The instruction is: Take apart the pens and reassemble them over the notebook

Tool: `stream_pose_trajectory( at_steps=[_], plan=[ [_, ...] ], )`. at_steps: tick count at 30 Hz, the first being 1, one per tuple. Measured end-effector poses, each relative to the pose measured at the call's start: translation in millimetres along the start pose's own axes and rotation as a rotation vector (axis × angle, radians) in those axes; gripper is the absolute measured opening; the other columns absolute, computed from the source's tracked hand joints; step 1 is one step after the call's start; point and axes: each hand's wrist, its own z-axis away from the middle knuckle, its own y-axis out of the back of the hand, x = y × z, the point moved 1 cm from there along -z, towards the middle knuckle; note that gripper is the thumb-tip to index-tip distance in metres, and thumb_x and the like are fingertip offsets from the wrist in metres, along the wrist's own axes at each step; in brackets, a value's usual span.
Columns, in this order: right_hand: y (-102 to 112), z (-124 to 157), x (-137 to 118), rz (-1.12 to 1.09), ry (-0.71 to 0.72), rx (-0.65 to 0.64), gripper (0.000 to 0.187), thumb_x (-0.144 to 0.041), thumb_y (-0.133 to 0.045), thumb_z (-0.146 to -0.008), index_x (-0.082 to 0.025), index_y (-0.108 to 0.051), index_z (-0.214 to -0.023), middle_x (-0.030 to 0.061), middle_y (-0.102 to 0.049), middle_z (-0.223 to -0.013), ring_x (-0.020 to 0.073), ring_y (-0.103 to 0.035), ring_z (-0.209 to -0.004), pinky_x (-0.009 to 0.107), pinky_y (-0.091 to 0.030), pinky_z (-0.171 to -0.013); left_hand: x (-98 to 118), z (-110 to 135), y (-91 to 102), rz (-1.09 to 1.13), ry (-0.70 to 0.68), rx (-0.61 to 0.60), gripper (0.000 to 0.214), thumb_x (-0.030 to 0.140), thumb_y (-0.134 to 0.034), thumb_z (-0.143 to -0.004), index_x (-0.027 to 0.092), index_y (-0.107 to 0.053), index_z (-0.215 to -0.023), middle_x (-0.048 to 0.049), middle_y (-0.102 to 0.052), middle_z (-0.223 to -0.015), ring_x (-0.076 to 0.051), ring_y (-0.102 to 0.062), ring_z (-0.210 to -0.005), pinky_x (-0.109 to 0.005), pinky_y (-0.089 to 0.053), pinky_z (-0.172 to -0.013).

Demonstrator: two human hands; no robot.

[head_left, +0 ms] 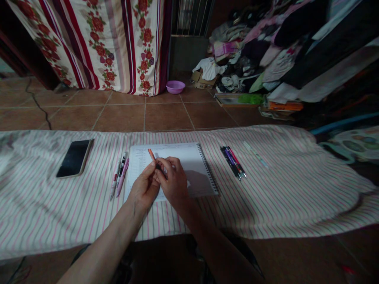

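Above an open spiral notebook (194, 169), both hands meet around an orange pen (151, 154) with a dark end. My left hand (145, 185) is closed, its thumb and fingers on the pen's orange barrel. Closed fingers of my right hand (173, 179) pinch the dark end, which they partly hide. Left of the notebook lie several pens, among them a pink pen (122, 177) and a red and white pen (113, 185). To the right sit a few more pens, including a purple pen (231, 158), and a pale slim stick-like item (256, 154) beyond them.
A smartphone (74, 158) rests at the left on the striped cloth (281, 197). Past its far edge are the tiled floor, a floral curtain (97, 43), a purple basin (175, 87) and a heap of clothes (251, 51). A plastic chair (334, 154) stands at the right.
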Motion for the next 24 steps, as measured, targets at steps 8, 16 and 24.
stream_pose_trajectory(
  at_steps=[8, 16, 24],
  plan=[
    [2.5, -5.5, 0.5, -0.021, -0.018, -0.036, 0.029, -0.02, -0.05, -0.084, -0.019, -0.054, -0.113, 0.0073, -0.062, -0.089, 0.0206, -0.057, -0.085, 0.035, -0.048, -0.078, -1.3, -1.1, -1.0, -0.011, -0.012, 0.003, 0.024, 0.004, -0.041, -0.086, 0.007, -0.064, -0.093, -0.0071, -0.068, -0.075, -0.01, -0.065, -0.068, -0.017, -0.054, -0.064],
    [1.5, -2.5, -0.1, 0.033, -0.007, 0.016, 0.014, -0.021, -0.054, -0.083, -0.018, -0.057, -0.096, 0.008, -0.06, -0.093, 0.0204, -0.056, -0.089, 0.033, -0.047, -0.079, -2.1, -2.1, 0.1, -0.025, -0.038, 0.007, 0.03, 0.0, -0.036, -0.087, 0.008, -0.064, -0.097, -0.0053, -0.066, -0.073, -0.007, -0.063, -0.066, -0.012, -0.052, -0.063],
    [4.5, -0.1, 0.1, 0.138, -0.072, -0.061, 0.014, -0.029, -0.057, -0.083, -0.021, -0.059, -0.095, 0.0051, -0.064, -0.09, 0.0192, -0.061, -0.081, 0.028, -0.046, -0.068, -2.1, -2.2, 0.6, 0.0, -0.032, 0.06, 0.029, 0.002, -0.038, -0.087, 0.009, -0.062, -0.102, -0.0041, -0.065, -0.074, -0.007, -0.063, -0.065, -0.012, -0.053, -0.061]
  ],
)
